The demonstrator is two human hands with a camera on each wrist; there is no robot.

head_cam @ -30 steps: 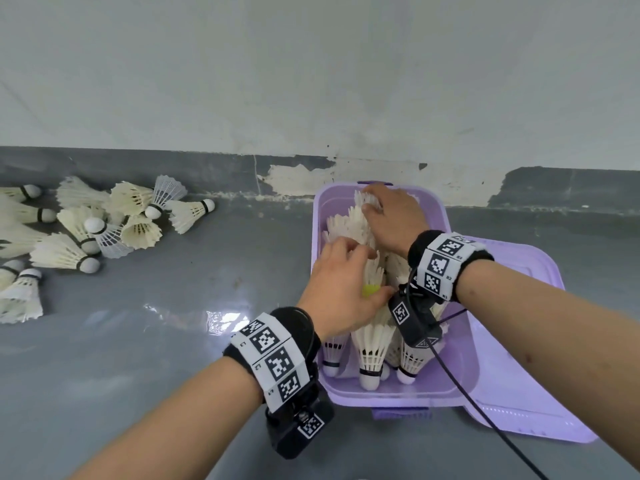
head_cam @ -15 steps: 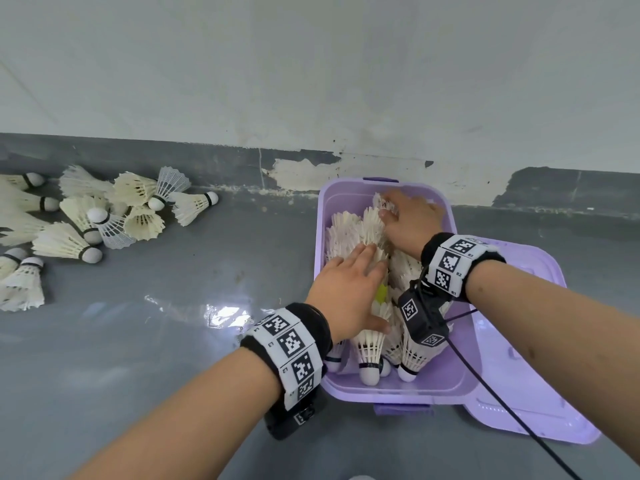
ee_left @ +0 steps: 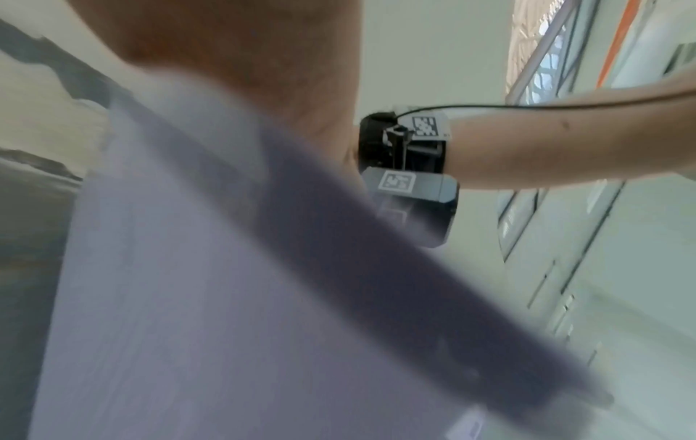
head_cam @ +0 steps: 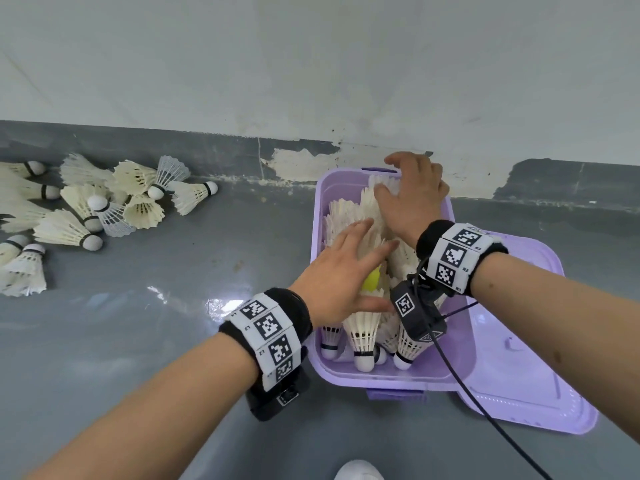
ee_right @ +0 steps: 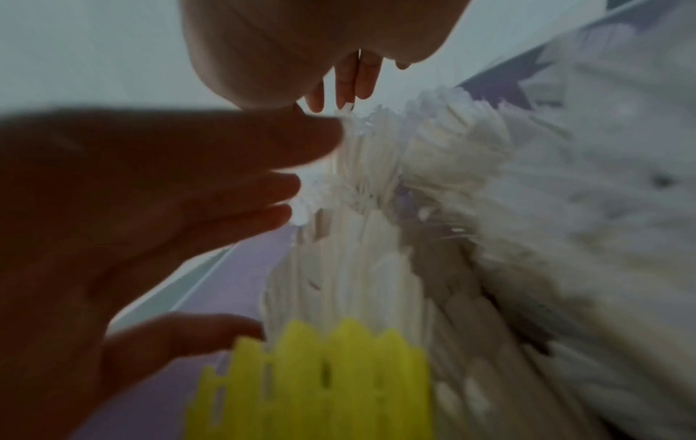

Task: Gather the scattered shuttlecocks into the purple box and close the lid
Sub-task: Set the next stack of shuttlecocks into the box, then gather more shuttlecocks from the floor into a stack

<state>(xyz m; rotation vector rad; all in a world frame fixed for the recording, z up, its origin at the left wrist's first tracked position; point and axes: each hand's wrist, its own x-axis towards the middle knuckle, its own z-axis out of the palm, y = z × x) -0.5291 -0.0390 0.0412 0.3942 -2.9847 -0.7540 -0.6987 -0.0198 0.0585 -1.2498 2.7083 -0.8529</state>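
The purple box (head_cam: 381, 378) stands open on the grey floor, packed with white shuttlecocks (head_cam: 363, 336) and one yellow shuttlecock (head_cam: 372, 281). My left hand (head_cam: 346, 266) lies flat over the pile's middle with straight fingers and holds nothing. My right hand (head_cam: 410, 197) is spread over the feathers at the box's far end, near the rim. In the right wrist view the left hand (ee_right: 150, 214) hovers beside the white feathers (ee_right: 452, 208) and the yellow shuttlecock (ee_right: 320, 381). The purple lid (head_cam: 519, 375) lies flat to the right of the box.
Several loose shuttlecocks (head_cam: 104, 206) lie heaped on the floor at the far left, by the wall's foot. A black cable (head_cam: 485, 414) runs from my right wrist across the box and lid. A white shoe tip (head_cam: 358, 472) shows at the bottom edge.
Both hands have opened: the left hand's curled fingers straightened over the pile. The right hand let go of the feathers and shifted to the far rim with fingers spread.
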